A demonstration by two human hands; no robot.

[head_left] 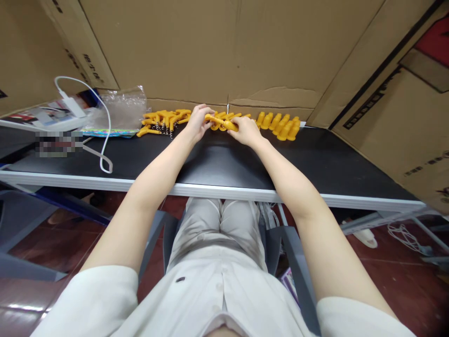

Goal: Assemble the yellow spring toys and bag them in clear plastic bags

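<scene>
My left hand pinches one end of a slim yellow plastic piece above the black table. My right hand grips a thicker yellow plastic piece, close against the first one. Whether the two are joined I cannot tell, as fingers cover parts of both. To the left of my left hand lies a pile of yellow branched handles with metal spirals, like corkscrews. Just behind my hands are more yellow pieces. Several tapered yellow sleeves stand in rows right of my right hand.
A tall cardboard wall closes off the back of the table. On the left lie a clear plastic bag, a white charger with its looping cable, and printed papers. A pale metal edge runs along the front.
</scene>
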